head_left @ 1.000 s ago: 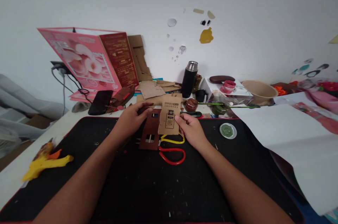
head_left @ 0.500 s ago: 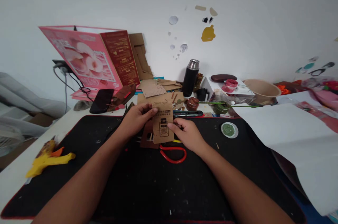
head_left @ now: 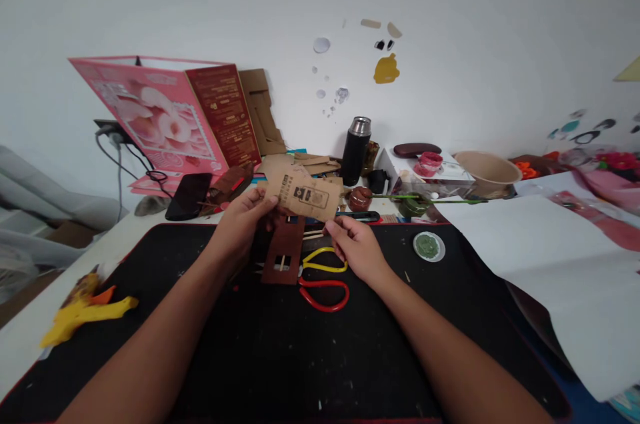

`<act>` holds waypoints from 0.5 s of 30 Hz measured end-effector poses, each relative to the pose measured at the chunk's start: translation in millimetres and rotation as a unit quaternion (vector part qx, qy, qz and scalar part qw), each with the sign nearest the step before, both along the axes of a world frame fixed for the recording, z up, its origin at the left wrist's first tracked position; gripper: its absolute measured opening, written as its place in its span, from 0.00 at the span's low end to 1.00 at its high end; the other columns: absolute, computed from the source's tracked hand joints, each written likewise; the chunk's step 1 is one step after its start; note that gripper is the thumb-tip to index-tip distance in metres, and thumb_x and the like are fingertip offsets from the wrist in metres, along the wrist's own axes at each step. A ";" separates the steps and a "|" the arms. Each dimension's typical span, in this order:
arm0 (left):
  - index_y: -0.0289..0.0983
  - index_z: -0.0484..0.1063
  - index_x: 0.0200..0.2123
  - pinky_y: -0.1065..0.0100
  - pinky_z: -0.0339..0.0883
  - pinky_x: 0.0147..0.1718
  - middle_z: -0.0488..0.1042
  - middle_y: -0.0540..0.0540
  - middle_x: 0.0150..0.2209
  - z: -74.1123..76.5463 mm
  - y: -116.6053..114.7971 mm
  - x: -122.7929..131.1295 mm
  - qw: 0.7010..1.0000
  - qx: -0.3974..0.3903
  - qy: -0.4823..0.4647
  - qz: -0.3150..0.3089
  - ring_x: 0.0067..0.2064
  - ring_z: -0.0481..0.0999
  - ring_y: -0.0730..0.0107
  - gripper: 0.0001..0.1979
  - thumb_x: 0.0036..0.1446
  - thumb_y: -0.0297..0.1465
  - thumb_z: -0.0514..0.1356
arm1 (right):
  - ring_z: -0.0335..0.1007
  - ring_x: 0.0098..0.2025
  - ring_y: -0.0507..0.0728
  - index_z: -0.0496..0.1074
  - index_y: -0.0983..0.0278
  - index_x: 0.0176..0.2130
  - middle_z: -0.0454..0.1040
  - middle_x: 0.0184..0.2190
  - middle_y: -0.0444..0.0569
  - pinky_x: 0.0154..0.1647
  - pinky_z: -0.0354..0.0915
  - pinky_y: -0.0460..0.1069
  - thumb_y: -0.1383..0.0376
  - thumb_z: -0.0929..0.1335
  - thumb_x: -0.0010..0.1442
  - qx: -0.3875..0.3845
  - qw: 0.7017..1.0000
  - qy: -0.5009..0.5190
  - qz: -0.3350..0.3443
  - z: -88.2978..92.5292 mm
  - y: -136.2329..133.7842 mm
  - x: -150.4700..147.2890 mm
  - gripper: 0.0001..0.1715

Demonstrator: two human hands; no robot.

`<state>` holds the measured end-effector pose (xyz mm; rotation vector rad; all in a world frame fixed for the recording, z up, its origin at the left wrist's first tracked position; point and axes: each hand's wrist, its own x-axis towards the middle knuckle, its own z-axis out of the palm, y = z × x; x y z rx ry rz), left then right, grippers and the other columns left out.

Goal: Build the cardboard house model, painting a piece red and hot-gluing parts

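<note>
A printed piece of brown cardboard [head_left: 313,196] is held up over the far part of the black mat, lying lengthwise and slightly tilted. My left hand [head_left: 247,217] is closed on its left end, thumb on the front face. At its lower right corner, my right hand [head_left: 356,247] pinches with thumb and fingers. Beneath it lies a reddish-brown card [head_left: 283,257] with square cut-outs, one crossed by a thin stick. Scissors [head_left: 325,294] with one red and one yellow handle loop rest beside my right hand, blades partly under that card. Thin wooden sticks [head_left: 313,235] lie behind them.
A yellow glue gun [head_left: 90,311] lies at left, near a black phone [head_left: 189,196]. Behind stand a pink box [head_left: 165,114], a black thermos [head_left: 356,152] and small jars [head_left: 360,198]. A dish of green material [head_left: 429,247] and white paper [head_left: 540,264] are at right.
The cardboard has turned from upright to lengthwise and been raised a little, uncovering the reddish-brown card and scissors. My right hand has shifted from its right edge to its lower right corner.
</note>
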<state>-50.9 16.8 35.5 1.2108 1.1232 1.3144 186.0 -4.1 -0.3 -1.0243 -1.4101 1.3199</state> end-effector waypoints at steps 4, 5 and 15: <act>0.38 0.75 0.34 0.69 0.64 0.26 0.79 0.48 0.28 3.5 -7.8 7.0 0.995 -0.033 0.059 -0.078 0.26 0.73 0.69 0.20 0.50 0.47 0.74 | 0.56 0.16 0.49 0.70 0.61 0.32 0.65 0.16 0.37 0.17 0.53 0.45 0.40 0.73 0.60 -0.019 0.999 0.041 -0.026 0.0 3.2 2.3 0.29; 0.38 0.76 0.33 0.68 0.66 0.28 0.79 0.48 0.28 4.7 -9.6 7.7 0.991 -0.033 0.084 -0.098 0.27 0.75 0.67 0.20 0.51 0.48 0.74 | 0.56 0.16 0.49 0.69 0.61 0.32 0.64 0.16 0.36 0.17 0.52 0.45 0.40 0.74 0.59 -0.023 0.998 0.051 -0.035 -0.4 4.1 2.7 0.29; 0.37 0.78 0.48 0.56 0.70 0.44 0.83 0.36 0.42 0.2 -3.0 -9.9 0.775 0.075 0.627 0.034 0.46 0.81 0.46 0.17 0.66 0.41 0.57 | 0.55 0.17 0.48 0.69 0.61 0.31 0.64 0.16 0.36 0.17 0.47 0.44 0.41 0.78 0.54 -0.047 0.994 0.082 -0.060 -2.6 10.1 6.8 0.30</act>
